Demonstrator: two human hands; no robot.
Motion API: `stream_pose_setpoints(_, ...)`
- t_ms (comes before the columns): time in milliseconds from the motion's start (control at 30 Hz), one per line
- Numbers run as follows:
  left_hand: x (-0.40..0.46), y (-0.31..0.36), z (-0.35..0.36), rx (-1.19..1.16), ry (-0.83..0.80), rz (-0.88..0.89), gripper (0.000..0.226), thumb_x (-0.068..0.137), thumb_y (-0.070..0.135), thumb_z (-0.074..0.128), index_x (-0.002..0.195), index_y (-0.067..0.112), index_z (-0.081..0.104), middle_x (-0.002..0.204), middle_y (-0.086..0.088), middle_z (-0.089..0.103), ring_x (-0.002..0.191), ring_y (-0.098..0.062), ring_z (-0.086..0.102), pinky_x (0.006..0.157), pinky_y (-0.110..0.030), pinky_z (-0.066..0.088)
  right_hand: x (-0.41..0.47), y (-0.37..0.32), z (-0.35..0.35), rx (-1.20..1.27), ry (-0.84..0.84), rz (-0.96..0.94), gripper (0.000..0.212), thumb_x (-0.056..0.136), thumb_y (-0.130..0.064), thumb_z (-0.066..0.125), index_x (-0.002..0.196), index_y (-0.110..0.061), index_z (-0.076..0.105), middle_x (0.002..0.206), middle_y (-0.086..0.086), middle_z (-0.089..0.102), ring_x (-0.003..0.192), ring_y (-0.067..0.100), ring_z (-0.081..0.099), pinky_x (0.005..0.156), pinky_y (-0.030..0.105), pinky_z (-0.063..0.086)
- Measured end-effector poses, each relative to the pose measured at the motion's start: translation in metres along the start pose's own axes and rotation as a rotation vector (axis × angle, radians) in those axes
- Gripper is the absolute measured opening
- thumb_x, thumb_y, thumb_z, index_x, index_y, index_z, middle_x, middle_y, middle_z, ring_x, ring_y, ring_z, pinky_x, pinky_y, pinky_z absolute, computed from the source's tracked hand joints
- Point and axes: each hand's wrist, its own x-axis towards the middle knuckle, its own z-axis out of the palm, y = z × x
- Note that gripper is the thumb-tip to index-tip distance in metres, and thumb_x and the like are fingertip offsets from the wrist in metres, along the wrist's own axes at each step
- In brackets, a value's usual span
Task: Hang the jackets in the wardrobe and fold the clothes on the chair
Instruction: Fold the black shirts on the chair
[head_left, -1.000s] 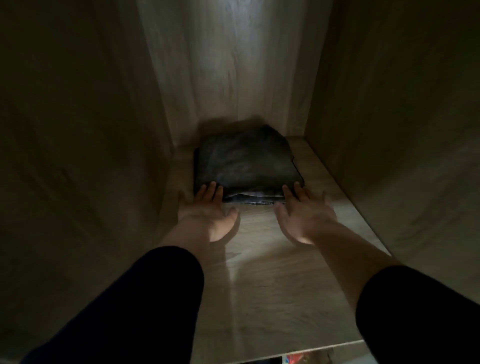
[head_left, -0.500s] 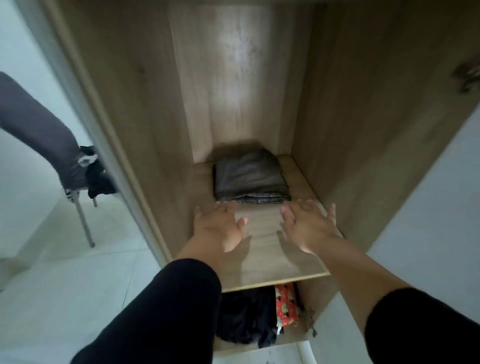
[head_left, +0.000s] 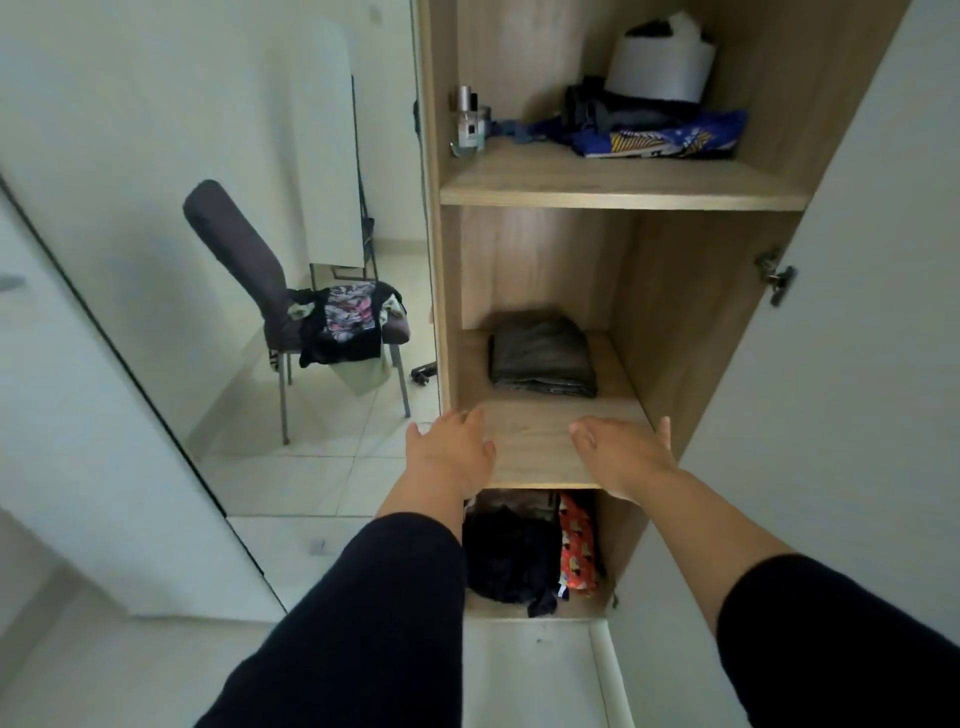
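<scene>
A dark folded garment (head_left: 543, 358) lies at the back of the wardrobe's middle shelf (head_left: 535, 447). My left hand (head_left: 451, 451) and my right hand (head_left: 621, 451) hover over the shelf's front edge, fingers relaxed, holding nothing and clear of the garment. To the left, a dark chair (head_left: 270, 291) carries a heap of clothes (head_left: 345, 322), among them a patterned piece and a pale green one hanging off the seat.
The upper shelf (head_left: 618, 182) holds bottles (head_left: 470, 122), blue patterned cloth (head_left: 665, 137) and a white roll (head_left: 660, 65). Dark clothes (head_left: 509, 556) and a red patterned item (head_left: 574, 545) fill the bottom compartment. The open white door (head_left: 852, 364) stands at the right. White tile floor (head_left: 322, 467) lies between chair and wardrobe.
My hands have let go of the folded garment and drawn back to the shelf's front edge. My head has pulled out of the wardrobe, so the chair and upper shelf have come into view.
</scene>
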Motion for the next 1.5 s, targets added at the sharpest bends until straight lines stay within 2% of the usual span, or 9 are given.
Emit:
stream_pose_setpoints(133, -0.063, -0.003, 0.006, -0.028, 0.078, -0.063, 0.054, 0.100, 0.035, 0.030, 0.150, 0.024, 0.013, 0.155, 0.000, 0.025, 0.145, -0.018, 0.015, 0.115, -0.051, 0.011, -0.040, -0.021, -0.002, -0.048, 0.006, -0.131, 0.048, 0.102, -0.042, 0.014, 0.135, -0.026, 0.046, 0.139, 0.003, 0.050, 0.130, 0.026, 0.042, 0.113, 0.058, -0.002)
stream_pose_setpoints(400, -0.224, -0.021, 0.029, -0.049, 0.075, -0.339, 0.058, 0.100, 0.032, 0.035, 0.152, 0.025, 0.010, 0.158, -0.001, 0.018, 0.147, -0.018, 0.008, 0.118, -0.050, 0.006, -0.133, -0.061, 0.026, -0.034, -0.041, -0.435, 0.044, 0.099, -0.041, 0.019, 0.126, -0.031, 0.052, 0.136, 0.000, 0.052, 0.129, 0.025, 0.042, 0.112, 0.059, -0.003)
stream_pose_setpoints(533, -0.305, -0.048, 0.030, -0.058, 0.097, -0.512, 0.059, 0.099, 0.032, 0.037, 0.152, 0.025, 0.011, 0.157, -0.004, 0.021, 0.146, -0.021, 0.013, 0.117, -0.050, 0.009, -0.177, -0.100, 0.036, -0.015, -0.079, -0.573, 0.044, 0.099, -0.045, 0.021, 0.131, -0.033, 0.048, 0.140, -0.001, 0.049, 0.132, 0.025, 0.040, 0.112, 0.059, -0.004)
stream_pose_setpoints(700, -0.409, -0.088, 0.035, -0.053, 0.135, -0.728, 0.058, 0.098, 0.030, 0.038, 0.151, 0.024, 0.015, 0.154, -0.006, 0.027, 0.142, -0.026, 0.025, 0.115, -0.049, 0.020, -0.242, -0.162, 0.055, -0.049, -0.098, -0.767, 0.043, 0.099, -0.045, 0.023, 0.131, -0.032, 0.049, 0.135, -0.001, 0.054, 0.127, 0.025, 0.045, 0.114, 0.057, 0.003)
stream_pose_setpoints(833, -0.495, -0.120, 0.053, -0.104, 0.160, -0.896, 0.056, 0.096, 0.026, 0.040, 0.149, 0.025, 0.020, 0.149, -0.006, 0.033, 0.136, -0.028, 0.033, 0.111, -0.047, 0.025, -0.302, -0.216, 0.084, -0.101, -0.144, -0.894, 0.043, 0.099, -0.044, 0.022, 0.132, -0.032, 0.048, 0.134, 0.001, 0.054, 0.126, 0.025, 0.046, 0.113, 0.055, 0.003)
stream_pose_setpoints(933, -0.560, -0.141, 0.071, -0.157, 0.159, -1.017, 0.056, 0.095, 0.024, 0.041, 0.147, 0.025, 0.023, 0.146, -0.007, 0.038, 0.135, -0.027, 0.035, 0.113, -0.050, 0.018, -0.352, -0.257, 0.108, -0.104, -0.182, -1.005, 0.043, 0.099, -0.043, 0.022, 0.129, -0.031, 0.050, 0.131, 0.001, 0.056, 0.124, 0.025, 0.047, 0.113, 0.055, 0.003)
stream_pose_setpoints(1133, -0.691, -0.180, 0.116, -0.285, 0.147, -1.203, 0.060, 0.097, 0.026, 0.040, 0.151, 0.025, 0.013, 0.156, -0.009, 0.023, 0.147, -0.022, 0.012, 0.117, -0.053, 0.010, -0.453, -0.327, 0.159, -0.106, -0.232, -1.209, 0.041, 0.098, -0.039, 0.024, 0.127, -0.028, 0.051, 0.132, 0.001, 0.056, 0.126, 0.026, 0.046, 0.113, 0.055, 0.006)
stream_pose_setpoints(1333, -0.787, -0.205, 0.170, -0.376, 0.122, -1.369, 0.061, 0.095, 0.028, 0.043, 0.150, 0.026, 0.016, 0.148, -0.007, 0.036, 0.136, -0.028, 0.035, 0.112, -0.049, 0.025, -0.541, -0.367, 0.220, -0.145, -0.337, -1.351, 0.034, 0.097, -0.032, 0.038, 0.129, -0.031, 0.050, 0.130, -0.003, 0.057, 0.126, 0.022, 0.046, 0.114, 0.050, 0.014)
stream_pose_setpoints(1500, -0.827, -0.214, 0.228, -0.507, 0.094, -1.473, 0.061, 0.094, 0.029, 0.043, 0.149, 0.028, 0.017, 0.151, -0.006, 0.033, 0.137, -0.028, 0.033, 0.113, -0.048, 0.023, -0.590, -0.382, 0.277, -0.232, -0.462, -1.453, 0.032, 0.096, -0.028, 0.043, 0.126, -0.034, 0.052, 0.125, -0.003, 0.061, 0.118, 0.023, 0.053, 0.112, 0.049, 0.023)
